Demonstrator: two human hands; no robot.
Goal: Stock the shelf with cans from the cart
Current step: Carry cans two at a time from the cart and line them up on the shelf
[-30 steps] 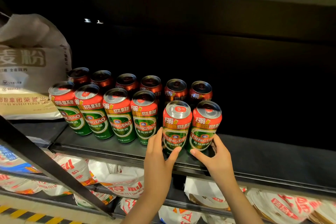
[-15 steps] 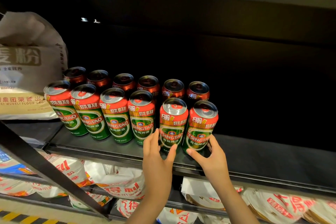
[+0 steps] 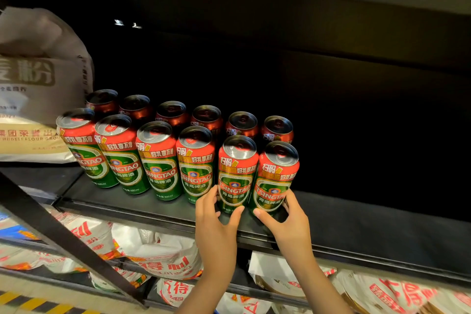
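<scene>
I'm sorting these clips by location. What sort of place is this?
Probably a shop or stockroom aisle: two neat rows of identical beer cans on a dark metal shelf, a flour sack beside them, and more printed bags on the shelf below.

Two bare arms w/ no sleeves showing, no watch or rings. Left hand (image 3: 216, 227) & right hand (image 3: 288, 227) are small, w/ slim fingers, short plain nails. Wrists are thin, forearms bare.
</scene>
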